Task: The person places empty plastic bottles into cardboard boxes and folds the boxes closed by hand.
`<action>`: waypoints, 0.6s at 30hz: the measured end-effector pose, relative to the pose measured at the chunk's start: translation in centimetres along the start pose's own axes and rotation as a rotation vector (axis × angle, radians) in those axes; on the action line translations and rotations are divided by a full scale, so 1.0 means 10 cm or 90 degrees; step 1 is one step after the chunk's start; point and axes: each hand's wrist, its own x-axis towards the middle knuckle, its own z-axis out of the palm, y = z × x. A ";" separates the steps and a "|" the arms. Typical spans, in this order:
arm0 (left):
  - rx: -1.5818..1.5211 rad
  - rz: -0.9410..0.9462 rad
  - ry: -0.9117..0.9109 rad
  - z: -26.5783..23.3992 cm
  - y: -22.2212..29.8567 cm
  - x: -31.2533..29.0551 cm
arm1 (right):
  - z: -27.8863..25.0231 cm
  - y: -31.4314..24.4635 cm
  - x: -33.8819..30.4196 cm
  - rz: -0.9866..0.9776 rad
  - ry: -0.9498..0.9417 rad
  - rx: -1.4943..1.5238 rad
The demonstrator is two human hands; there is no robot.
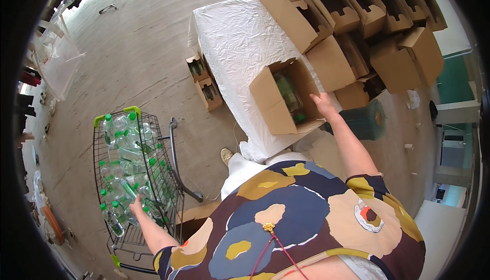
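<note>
My left hand (136,206) reaches into a black wire shopping cart (180,198) with lime-green corners. Its fingers close round the lower end of a clear plastic bottle (125,188) among many green-capped bottles (121,124). On the right, my right hand (322,105) grips the side wall of an open cardboard box (266,96), thumb over the edge. That box is tilted on a table draped in a white sheet (240,40). Inside it lie clear bottles (290,96) with green caps; how many is hidden.
Several open cardboard boxes (334,9) are piled at the table's far right. Two smaller boxes (208,93) with bottles stand on the concrete floor (138,50) left of the table. A dark green bin (365,119) sits right of my arm. Clear plastic bags (53,55) hang far left.
</note>
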 end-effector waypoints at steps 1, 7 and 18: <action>-0.061 -0.023 0.037 -0.11 -0.13 0.00 | 0.06 0.00 0.06 -0.006 -0.015 0.013; -0.753 -0.074 -0.341 -0.45 0.44 -0.94 | 0.02 -0.04 0.03 -0.020 -0.026 -0.006; -0.571 0.404 -0.790 -0.22 3.08 -4.67 | 0.02 -0.09 -0.03 -0.083 -0.051 0.013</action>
